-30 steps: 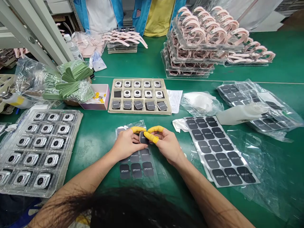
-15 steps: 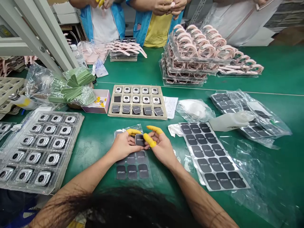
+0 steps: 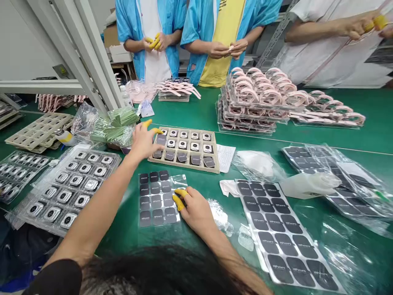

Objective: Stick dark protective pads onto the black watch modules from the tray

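My left hand (image 3: 143,141) is over the left end of the beige tray (image 3: 184,166), fingers spread, beside a dark square piece (image 3: 161,139) in the second row. Watch bodies (image 3: 194,146) fill other pockets, and dark-covered pieces (image 3: 182,157) lie tilted in the front row. My right hand (image 3: 193,207) rests at the right edge of a clear sheet of dark square stickers (image 3: 156,200), its yellow-covered thumb and index finger close together on the sheet's edge.
A sticker sheet (image 3: 276,221) and a white bottle (image 3: 310,185) lie on the right. Stacked trays of pink straps (image 3: 251,102) stand behind. At the left are a tray of watches (image 3: 76,180) and green straps (image 3: 113,125). People stand across the table.
My left hand has moved from the held dark piece's earlier place to the beige tray, where that piece now sits. My right hand has come down onto the sticker sheet. The view has shifted.
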A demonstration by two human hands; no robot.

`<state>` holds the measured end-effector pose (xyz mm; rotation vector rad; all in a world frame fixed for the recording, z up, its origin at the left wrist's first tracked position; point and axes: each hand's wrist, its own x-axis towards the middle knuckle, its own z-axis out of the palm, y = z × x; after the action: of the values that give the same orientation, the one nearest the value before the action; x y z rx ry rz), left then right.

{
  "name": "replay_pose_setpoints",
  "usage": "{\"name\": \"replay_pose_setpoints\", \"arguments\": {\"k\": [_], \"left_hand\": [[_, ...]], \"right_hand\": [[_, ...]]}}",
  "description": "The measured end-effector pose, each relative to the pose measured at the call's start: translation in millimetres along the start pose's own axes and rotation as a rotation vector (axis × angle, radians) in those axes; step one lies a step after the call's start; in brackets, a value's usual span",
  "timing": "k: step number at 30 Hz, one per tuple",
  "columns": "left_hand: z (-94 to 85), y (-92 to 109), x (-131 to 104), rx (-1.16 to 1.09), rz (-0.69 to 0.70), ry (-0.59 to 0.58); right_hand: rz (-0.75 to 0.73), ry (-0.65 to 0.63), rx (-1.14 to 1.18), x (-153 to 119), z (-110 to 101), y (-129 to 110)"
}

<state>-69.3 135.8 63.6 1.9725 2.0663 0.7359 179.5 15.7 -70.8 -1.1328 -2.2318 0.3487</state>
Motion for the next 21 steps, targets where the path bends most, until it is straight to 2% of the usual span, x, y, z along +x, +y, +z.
{"name": "replay_pose_setpoints", "arguments": {"k": [3,5,7,9,11,14,17,21], "left_hand": [[4.9,-3,57,0.325,-0.133,-0.268],[12.6,-5,77,0.445,-0.193,-0.405],[18.3,-8,85,0.531,-0.206,-0.452],[21.8,-6,89,0.581,-0.093,-0.428],[25.6,0,93,0.583,0.117,-0.421],[35.2,17,102,0.55,0.351,-0.55],[45.7,29,110,0.538,0.416,-0.657],[51.3,32,110,0.51,0.417,-0.642]], "right_hand": [[-0.021,0.008,-0.028,-2,6,3],[-0.033,0.022,-0.002,-2,5,3],[-0.045,0.041,0.047,-1,1,1],[-0.109,0.04,0.106,1,-7,-4],[-0.24,-0.025,0.133,2,-15,-9],[-0.399,-0.191,0.086,1,-26,-12],[-0.415,-0.286,0.033,-2,-37,-10],[-0.441,-0.288,-0.006,-2,-49,-8]]}}
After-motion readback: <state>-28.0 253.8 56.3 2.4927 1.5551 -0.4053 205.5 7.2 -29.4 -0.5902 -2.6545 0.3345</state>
